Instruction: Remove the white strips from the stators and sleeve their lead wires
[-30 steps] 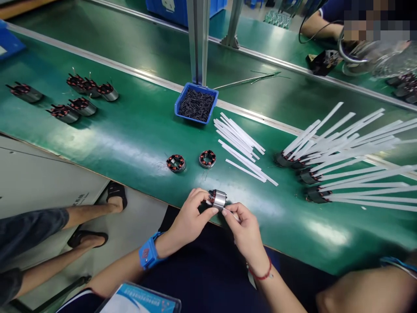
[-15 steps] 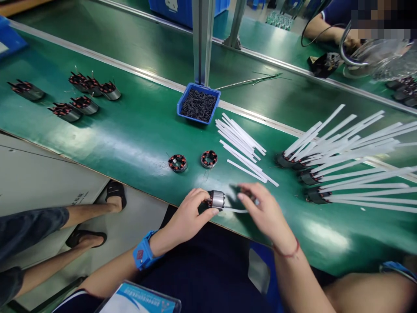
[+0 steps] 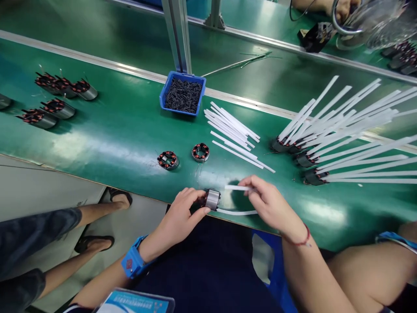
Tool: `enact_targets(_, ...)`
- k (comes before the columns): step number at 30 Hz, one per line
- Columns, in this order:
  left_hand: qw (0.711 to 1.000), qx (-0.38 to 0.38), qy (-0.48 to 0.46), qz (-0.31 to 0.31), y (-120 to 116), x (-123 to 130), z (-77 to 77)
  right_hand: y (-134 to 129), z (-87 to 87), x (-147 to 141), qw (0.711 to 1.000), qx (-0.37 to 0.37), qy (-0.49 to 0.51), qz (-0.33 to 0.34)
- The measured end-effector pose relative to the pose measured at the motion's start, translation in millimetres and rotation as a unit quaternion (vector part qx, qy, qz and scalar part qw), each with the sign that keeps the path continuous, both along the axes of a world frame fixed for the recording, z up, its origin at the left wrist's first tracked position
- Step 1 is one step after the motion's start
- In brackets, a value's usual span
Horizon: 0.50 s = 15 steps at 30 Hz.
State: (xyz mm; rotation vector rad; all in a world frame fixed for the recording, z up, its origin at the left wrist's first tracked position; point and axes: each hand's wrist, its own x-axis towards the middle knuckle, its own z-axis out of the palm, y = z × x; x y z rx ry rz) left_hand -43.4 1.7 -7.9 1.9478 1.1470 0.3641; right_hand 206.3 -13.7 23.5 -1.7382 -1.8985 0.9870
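My left hand (image 3: 187, 211) is closed round a motor stator (image 3: 213, 199), a short metal cylinder lying on its side near the table's front edge. One white strip (image 3: 236, 212) sticks out of the stator's right end and runs under my right hand (image 3: 269, 202). Between thumb and fingers, that hand pinches another white strip (image 3: 237, 188), its free end pointing left, a little apart from the stator. Behind them stand two loose copper-wound stators (image 3: 168, 160). A pile of white strips (image 3: 233, 130) lies farther back.
A blue bin (image 3: 182, 93) full of small black pieces stands by the metal post (image 3: 177, 39). Stators with white strips (image 3: 314, 176) fanning out are at right. Several wound stators (image 3: 58, 108) sit at left. A co-worker's hand (image 3: 342, 9) shows at the far side.
My right hand now shows a white strip pinched in it, pointing at the stator. My left hand keeps its grip. The whole view has shifted, with things at the back moving left and up.
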Motion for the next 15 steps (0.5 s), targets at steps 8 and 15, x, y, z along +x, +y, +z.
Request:
enact_targets(8, 1.0, 0.012, 0.019, -0.014, 1, 0, -3.2, -38, -11.0, -14, 0.997, -0.075, 0.016, 0.022)
enact_targets(15, 1.0, -0.015, -0.019, -0.016, 0, -6, 1.1, -20, -16.0, -47, 0.989, -0.108, 0.093, 0.047)
